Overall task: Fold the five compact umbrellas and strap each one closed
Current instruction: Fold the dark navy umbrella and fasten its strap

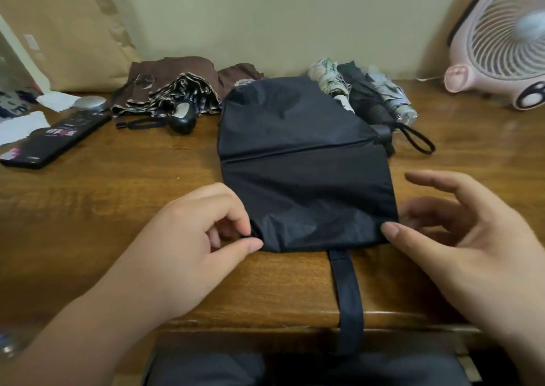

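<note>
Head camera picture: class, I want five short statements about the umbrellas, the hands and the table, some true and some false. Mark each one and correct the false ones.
1. The black umbrella lies flattened on the table, and its strap hangs over the near edge. True.
2. The left hand pinches the canopy's near left corner. True.
3. The fan stands at the table's left end. False: it stands at the right end.
4. The right hand grips the strap. False: only its thumb touches the canopy's near right corner, and nothing touches the strap.
5. The brown umbrella is rolled tight. False: it lies loose and rumpled at the back left.
</note>
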A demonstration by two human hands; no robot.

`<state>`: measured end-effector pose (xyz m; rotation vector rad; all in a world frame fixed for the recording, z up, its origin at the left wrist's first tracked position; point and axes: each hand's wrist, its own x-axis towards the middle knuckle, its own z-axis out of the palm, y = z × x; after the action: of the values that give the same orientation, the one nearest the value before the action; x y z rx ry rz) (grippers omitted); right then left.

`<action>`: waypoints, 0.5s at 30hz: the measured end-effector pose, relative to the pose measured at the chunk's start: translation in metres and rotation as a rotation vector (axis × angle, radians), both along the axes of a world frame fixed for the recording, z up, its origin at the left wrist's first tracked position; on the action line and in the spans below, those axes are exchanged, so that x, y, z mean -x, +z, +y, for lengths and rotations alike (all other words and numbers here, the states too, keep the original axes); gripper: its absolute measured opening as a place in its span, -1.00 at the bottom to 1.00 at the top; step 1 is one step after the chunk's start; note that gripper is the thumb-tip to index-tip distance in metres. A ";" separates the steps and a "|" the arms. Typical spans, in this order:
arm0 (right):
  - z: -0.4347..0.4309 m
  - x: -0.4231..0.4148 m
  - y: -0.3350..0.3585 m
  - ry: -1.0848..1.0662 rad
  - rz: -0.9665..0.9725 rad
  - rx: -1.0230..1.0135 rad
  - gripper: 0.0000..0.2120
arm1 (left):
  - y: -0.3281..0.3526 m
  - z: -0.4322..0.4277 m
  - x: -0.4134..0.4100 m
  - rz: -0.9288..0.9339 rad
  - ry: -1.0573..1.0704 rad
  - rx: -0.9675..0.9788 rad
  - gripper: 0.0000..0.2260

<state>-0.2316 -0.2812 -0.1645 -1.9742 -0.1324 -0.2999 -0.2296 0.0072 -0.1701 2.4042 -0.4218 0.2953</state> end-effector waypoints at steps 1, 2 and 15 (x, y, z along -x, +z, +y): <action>-0.001 0.002 -0.005 -0.046 -0.064 0.059 -0.48 | 0.000 0.000 0.001 0.000 -0.011 -0.012 -0.91; -0.002 0.003 -0.008 -0.062 -0.113 0.100 -0.59 | 0.000 -0.001 0.001 0.004 -0.026 -0.037 -0.92; -0.007 -0.009 -0.005 0.084 0.134 -0.032 -0.69 | 0.012 0.001 -0.010 0.198 -0.090 -0.121 -0.87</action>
<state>-0.2228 -0.2881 -0.1690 -1.9448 -0.1229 -0.1146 -0.2196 0.0084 -0.1576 2.4933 -0.4670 -0.0091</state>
